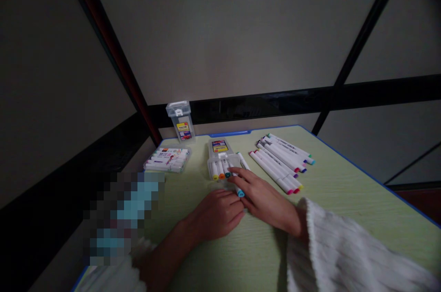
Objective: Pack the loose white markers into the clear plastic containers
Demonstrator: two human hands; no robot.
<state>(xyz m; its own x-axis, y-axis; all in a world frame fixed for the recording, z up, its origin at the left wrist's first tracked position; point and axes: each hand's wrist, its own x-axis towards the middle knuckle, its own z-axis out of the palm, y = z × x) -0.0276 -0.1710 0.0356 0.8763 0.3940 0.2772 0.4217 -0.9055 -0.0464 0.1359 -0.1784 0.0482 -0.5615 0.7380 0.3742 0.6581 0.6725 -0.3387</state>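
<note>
A clear plastic marker case (222,148) lies in front of me, its near end holding several white markers with yellow, orange and dark teal ends. My right hand (260,195) reaches in from the right, fingers closed over a white marker with a blue end (240,192) just beside the case. Close by, my left hand (218,214) rests low in front of the case with its fingers curled; what they hold, if anything, is hidden. The two hands meet near the blue end. Another white marker (243,160) lies along the case's right side, partly behind my right hand.
To the right, several loose white markers (275,170) lie in a spread pile on the light green table (344,209). A clear case (182,122) stands upright at the back left. Before it lies a flat pack of markers (168,158). A wall closes off the far side.
</note>
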